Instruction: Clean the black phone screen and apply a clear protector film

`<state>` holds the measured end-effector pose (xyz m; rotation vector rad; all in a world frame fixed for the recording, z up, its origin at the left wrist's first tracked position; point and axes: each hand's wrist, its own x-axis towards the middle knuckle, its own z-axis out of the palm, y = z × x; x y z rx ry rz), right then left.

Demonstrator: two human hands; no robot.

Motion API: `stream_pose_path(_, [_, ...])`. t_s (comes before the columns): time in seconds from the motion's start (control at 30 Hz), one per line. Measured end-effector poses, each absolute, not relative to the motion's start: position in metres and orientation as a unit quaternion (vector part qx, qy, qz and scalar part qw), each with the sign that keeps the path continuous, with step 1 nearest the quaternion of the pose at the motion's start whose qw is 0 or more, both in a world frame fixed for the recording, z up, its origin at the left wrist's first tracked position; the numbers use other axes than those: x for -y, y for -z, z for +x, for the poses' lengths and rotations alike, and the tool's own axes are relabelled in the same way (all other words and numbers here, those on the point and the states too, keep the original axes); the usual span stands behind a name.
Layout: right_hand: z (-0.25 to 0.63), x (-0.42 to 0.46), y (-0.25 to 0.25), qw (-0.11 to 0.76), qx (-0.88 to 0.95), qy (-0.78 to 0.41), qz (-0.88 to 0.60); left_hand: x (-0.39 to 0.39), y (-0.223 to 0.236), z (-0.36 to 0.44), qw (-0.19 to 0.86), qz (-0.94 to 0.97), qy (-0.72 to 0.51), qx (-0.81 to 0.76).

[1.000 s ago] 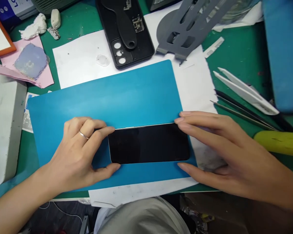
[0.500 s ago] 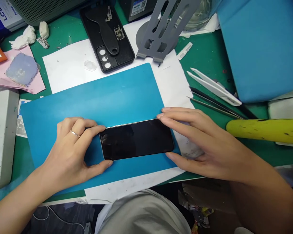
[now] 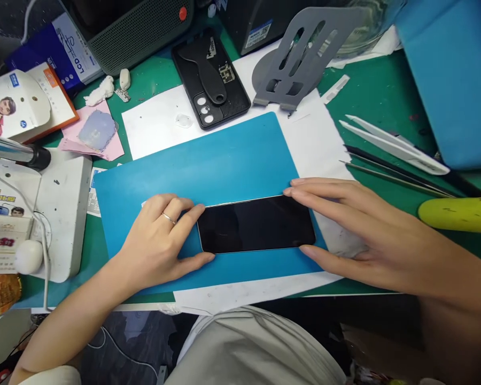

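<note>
A black phone [image 3: 256,224] lies screen up and lengthwise on a blue mat [image 3: 208,171]. My left hand [image 3: 160,240], with a ring on one finger, pinches the phone's left end between thumb and fingers. At the right end my right hand [image 3: 364,235] grips it the same way, fingers along the far corner and thumb at the near corner. Both hands rest low on the mat.
A black phone back cover [image 3: 210,80] with a black tool on it lies behind the mat, beside a grey stand [image 3: 300,59]. White tweezers [image 3: 393,144], thin black tools and a yellow handle [image 3: 457,214] lie right. A white block [image 3: 60,214] and boxes stand left.
The view has lifted and shifted, showing more of the desk's left and back. Both hands keep the same hold on the phone, which stays flat on the mat.
</note>
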<state>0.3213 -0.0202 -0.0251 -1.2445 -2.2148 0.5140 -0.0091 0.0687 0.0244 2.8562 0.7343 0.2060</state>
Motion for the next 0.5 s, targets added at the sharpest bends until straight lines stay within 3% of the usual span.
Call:
stream_pose_path(0.3, [0.317, 0.021, 0.029, 0.283, 0.818, -0.177, -0.468, -0.080, -0.024, -0.010, 0.078, 0.968, -0.062, -0.230])
stream_pose_path(0.5, [0.318, 0.021, 0.031, 0.286, 0.819, -0.184, -0.462, -0.068, -0.051, -0.018, 0.029, 0.947, -0.006, -0.321])
